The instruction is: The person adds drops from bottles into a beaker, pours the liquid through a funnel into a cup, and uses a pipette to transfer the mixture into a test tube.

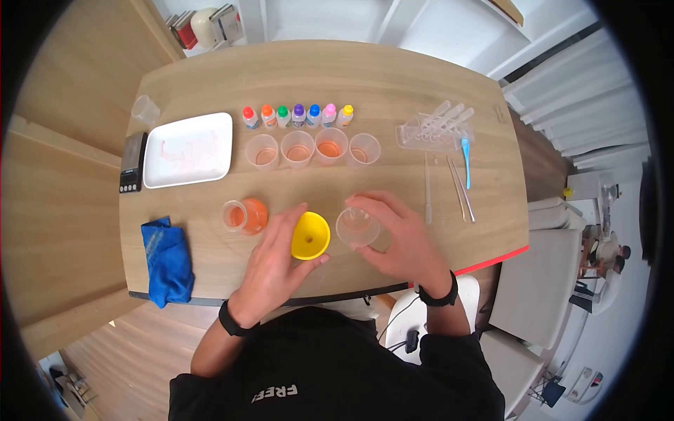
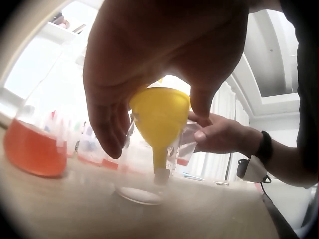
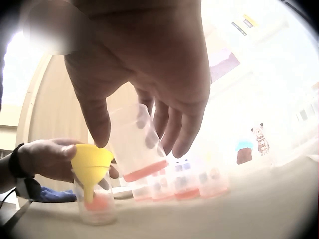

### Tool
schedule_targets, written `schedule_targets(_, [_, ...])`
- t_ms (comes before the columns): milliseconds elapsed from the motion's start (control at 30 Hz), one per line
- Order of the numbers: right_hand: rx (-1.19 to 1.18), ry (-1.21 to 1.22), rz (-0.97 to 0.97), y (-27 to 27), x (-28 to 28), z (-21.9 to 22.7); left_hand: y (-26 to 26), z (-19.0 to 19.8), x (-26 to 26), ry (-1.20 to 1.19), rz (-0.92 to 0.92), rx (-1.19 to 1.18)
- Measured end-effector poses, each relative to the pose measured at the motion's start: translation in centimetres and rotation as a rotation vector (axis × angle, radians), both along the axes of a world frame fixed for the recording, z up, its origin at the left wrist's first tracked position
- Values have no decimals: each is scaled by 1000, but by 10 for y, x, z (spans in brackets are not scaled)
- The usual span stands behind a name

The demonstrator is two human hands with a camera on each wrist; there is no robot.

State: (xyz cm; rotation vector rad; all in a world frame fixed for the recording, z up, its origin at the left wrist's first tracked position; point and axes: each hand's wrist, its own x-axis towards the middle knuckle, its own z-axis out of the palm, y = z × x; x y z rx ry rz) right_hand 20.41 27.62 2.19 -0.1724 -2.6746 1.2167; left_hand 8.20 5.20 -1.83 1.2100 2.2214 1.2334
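Observation:
My left hand (image 1: pixel 270 259) holds a yellow funnel (image 1: pixel 311 233) near its rim, fingers on one side and thumb on the other. Its spout points down into a clear container (image 3: pixel 97 217) standing on the table. My right hand (image 1: pixel 404 242) grips a clear plastic cup (image 3: pixel 130 144) between thumb and fingers, just right of the funnel. That cup is tilted and raised, with a shallow layer of orange-red liquid at its bottom. Left of my left hand stands a conical flask (image 2: pixel 35 149) of orange liquid.
Behind stand a row of clear cups (image 1: pixel 298 149) with orange liquid and several colour-capped bottles (image 1: pixel 298 116). A white tray (image 1: pixel 226 151), scale (image 1: pixel 131 161) and blue cloth (image 1: pixel 167 263) lie left. At right are a tube rack (image 1: pixel 435 137), blue spatula (image 1: pixel 467 165), tweezers (image 1: pixel 460 188) and pipette (image 1: pixel 428 186).

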Motion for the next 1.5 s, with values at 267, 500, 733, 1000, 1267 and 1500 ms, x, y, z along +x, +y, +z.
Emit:
schedule_targets(267, [245, 142, 108, -15, -18, 4, -1, -1, 1, 46, 19, 32])
schedule_targets(500, [458, 179, 187, -24, -27, 8, -1, -10, 3, 23, 43, 100])
schedule_targets(733, [742, 192, 251, -34, -29, 13, -1, -13, 1, -7, 20, 135])
schedule_targets(1000, [985, 369, 286, -41, -23, 7, -2, -16, 0, -10, -2, 124])
schedule_targets(1267, [929, 305, 294, -40, -26, 9, -1, -15, 1, 0, -1, 117])
schedule_targets(1500, [502, 160, 59, -4, -19, 13, -1, -12, 1, 11, 23, 100])
